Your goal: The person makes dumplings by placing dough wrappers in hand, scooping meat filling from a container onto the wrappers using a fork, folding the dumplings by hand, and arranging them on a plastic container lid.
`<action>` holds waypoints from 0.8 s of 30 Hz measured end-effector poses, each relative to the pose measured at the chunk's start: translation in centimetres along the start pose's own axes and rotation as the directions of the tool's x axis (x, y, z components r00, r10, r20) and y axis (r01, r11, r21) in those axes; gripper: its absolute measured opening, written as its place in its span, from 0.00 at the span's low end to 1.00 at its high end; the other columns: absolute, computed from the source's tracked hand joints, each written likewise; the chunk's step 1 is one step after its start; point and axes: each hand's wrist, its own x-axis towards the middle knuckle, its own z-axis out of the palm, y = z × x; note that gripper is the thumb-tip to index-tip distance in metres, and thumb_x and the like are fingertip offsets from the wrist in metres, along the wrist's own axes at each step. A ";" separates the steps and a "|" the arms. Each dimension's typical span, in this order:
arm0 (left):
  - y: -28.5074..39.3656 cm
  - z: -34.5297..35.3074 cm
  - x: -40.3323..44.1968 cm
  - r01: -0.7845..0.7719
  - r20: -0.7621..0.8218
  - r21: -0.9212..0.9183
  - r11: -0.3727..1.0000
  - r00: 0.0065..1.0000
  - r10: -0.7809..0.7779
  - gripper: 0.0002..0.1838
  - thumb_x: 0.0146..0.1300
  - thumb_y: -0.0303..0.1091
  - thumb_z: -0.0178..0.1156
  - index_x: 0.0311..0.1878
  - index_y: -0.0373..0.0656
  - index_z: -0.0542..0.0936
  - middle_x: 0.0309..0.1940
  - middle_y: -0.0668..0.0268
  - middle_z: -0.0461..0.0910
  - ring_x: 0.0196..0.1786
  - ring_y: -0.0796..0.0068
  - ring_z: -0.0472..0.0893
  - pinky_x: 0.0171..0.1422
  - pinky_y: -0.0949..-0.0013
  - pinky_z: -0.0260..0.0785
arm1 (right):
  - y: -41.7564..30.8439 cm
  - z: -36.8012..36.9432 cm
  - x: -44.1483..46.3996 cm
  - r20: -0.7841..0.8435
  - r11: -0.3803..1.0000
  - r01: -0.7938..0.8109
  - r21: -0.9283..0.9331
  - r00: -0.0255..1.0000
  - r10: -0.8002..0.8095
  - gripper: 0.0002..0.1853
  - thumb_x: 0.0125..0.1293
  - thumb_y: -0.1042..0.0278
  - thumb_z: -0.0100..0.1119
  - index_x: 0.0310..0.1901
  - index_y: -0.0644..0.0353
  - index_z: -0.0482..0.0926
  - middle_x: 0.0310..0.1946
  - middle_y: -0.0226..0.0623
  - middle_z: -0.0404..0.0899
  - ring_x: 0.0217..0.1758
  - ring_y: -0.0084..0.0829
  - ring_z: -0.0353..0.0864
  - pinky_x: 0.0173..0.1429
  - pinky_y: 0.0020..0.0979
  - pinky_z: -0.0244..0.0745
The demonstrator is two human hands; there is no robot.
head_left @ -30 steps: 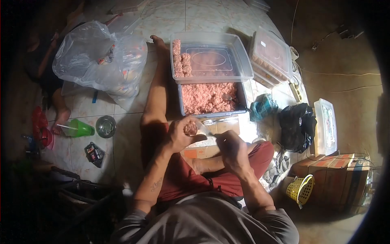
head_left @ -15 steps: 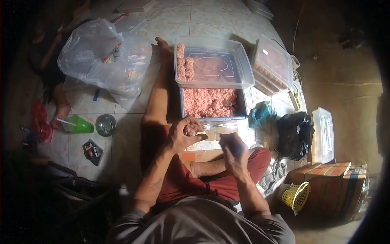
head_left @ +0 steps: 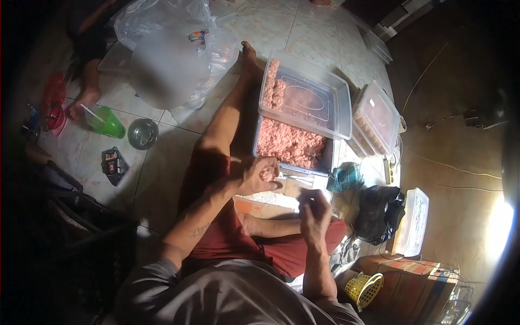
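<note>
Out on the left we've got a green cup beside a round glass dish, both well apart from the action, and now here's the left hand, fingers curled snugly around a lump of meat, held up just short of the tub. Squeeze too hard there and it could lose its shape; slacken, and it might drop onto the red trousers. Right behind it, minced meat fills much of the dark tub, and beyond sits the clear bin, its near edge overlapping the tub in this view (two uneven rows of meat along its left side, nicely tucked). A careless knock could shift that bin and disturb those rows. Over to the right hand, raised beside the lump, fingers bent inward; whether they grip anything, I can't tell. Farther right, a teal bag, then a black bag, near the knee.
</note>
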 end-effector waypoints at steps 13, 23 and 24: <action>0.1 -0.5 0.7 0.149 -0.116 0.172 0.974 0.985 -0.131 0.36 0.48 0.51 0.82 0.50 0.35 0.77 0.37 0.52 0.83 0.41 0.55 0.85 0.46 0.57 0.76 | 0.3 1.1 4.2 0.084 0.798 0.240 -0.553 0.969 -0.234 0.05 0.70 0.74 0.62 0.43 0.66 0.82 0.31 0.40 0.81 0.35 0.27 0.78 0.41 0.31 0.74; 2.9 -2.4 4.0 0.069 -0.209 -0.422 0.904 0.963 -0.171 0.37 0.67 0.51 0.71 0.66 0.32 0.69 0.55 0.56 0.81 0.53 0.70 0.83 0.56 0.68 0.78 | -3.8 7.0 13.4 0.438 0.632 0.608 -0.479 0.790 -0.428 0.21 0.64 0.73 0.65 0.59 0.66 0.79 0.44 0.56 0.83 0.50 0.54 0.83 0.52 0.43 0.81; 3.1 -2.4 4.3 0.030 -0.223 -0.586 0.810 0.955 -0.196 0.35 0.69 0.47 0.70 0.67 0.32 0.68 0.56 0.57 0.80 0.53 0.69 0.83 0.57 0.68 0.78 | -4.2 7.3 14.8 0.432 0.630 0.606 -0.485 0.793 -0.430 0.21 0.64 0.73 0.65 0.59 0.66 0.79 0.44 0.56 0.83 0.50 0.54 0.83 0.52 0.43 0.81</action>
